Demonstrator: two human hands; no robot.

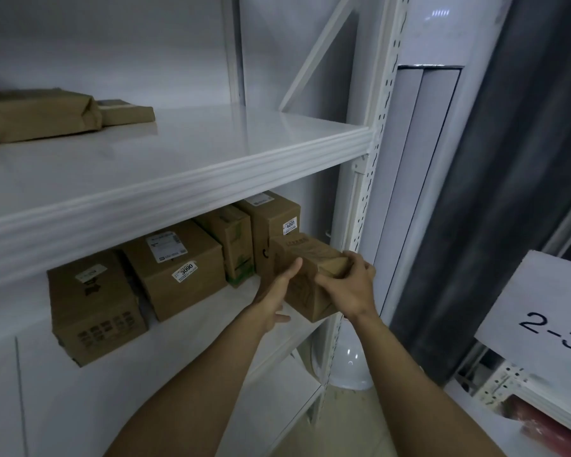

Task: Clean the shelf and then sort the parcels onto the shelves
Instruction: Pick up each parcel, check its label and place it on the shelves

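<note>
Together, left hand (275,293) and right hand (350,285) grip a small cardboard box (308,296) at the lower shelf (211,324).

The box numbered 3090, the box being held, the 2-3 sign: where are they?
3090 box (192,295): head view, front face.
Held box (310,252): head view, top face.
2-3 sign (541,291): head view, white area above digits.

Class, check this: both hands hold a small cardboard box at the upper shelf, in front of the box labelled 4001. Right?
No: the head view shows the small cardboard box at the lower shelf, not the upper shelf; the rest holds.
</note>
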